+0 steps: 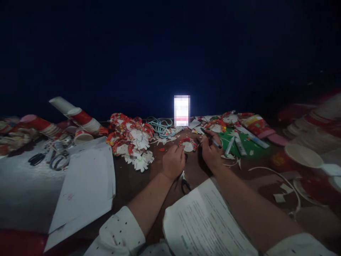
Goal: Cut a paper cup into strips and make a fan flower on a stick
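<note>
Dark blue background [170,53] rises beyond a brown surface [130,190], on which we take as landmark a small round white disc with a red patterned rim [188,146]. We see the left hand [174,161] at the disc's near left edge, its fingers curled in and pinching that edge. To the right of the disc, and apart from it, the right hand [211,153] grips a slim dark pen [212,139]. We note the governing relation: the left hand is the nearer, in contact with the disc, while the pen lies to the disc's right, its long axis slanting from far left to near right; its far end points beyond the disc, not onto it. Left of the disc we find a heap of red patterned rings with white petal-cut paper [141,139]; nearer than the disc, black-handled metal scissors [185,186] and, closer still, white printed paper sheets [199,217]. Right of the disc, past the right hand, lie pale tubes [240,146] on a green sheet [253,146].
</note>
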Demonstrator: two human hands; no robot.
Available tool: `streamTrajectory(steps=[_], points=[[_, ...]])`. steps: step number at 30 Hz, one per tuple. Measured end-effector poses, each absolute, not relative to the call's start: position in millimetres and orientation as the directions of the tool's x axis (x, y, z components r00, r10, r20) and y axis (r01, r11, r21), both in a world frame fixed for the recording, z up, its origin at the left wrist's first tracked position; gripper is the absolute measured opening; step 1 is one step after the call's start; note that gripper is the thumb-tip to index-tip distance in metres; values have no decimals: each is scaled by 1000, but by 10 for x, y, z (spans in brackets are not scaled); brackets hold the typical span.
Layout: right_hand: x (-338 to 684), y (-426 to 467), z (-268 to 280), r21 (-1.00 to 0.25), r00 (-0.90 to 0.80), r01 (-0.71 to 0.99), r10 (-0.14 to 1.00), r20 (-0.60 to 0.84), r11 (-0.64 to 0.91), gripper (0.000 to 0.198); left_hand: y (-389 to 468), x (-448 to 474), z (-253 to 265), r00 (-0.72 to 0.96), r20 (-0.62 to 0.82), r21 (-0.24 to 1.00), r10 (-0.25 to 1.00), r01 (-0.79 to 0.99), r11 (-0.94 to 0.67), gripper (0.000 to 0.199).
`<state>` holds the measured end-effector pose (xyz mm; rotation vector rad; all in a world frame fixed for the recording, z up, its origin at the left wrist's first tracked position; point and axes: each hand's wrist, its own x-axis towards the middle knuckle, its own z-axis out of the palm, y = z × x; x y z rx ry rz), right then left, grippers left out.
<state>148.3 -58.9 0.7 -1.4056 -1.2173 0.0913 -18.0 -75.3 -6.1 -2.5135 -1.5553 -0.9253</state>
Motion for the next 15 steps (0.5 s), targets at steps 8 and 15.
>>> streamTrajectory(steps=[8, 15], points=[[1535, -565, -73, -709, 359, 631, 692, 626, 314, 27, -744, -154, -98, 211, 571, 398, 794, 774, -492, 28], [1534, -482, -102, -634, 244, 661, 683, 688, 403, 32, -641, -146, -200, 91, 615, 517, 783, 704, -488, 36]])
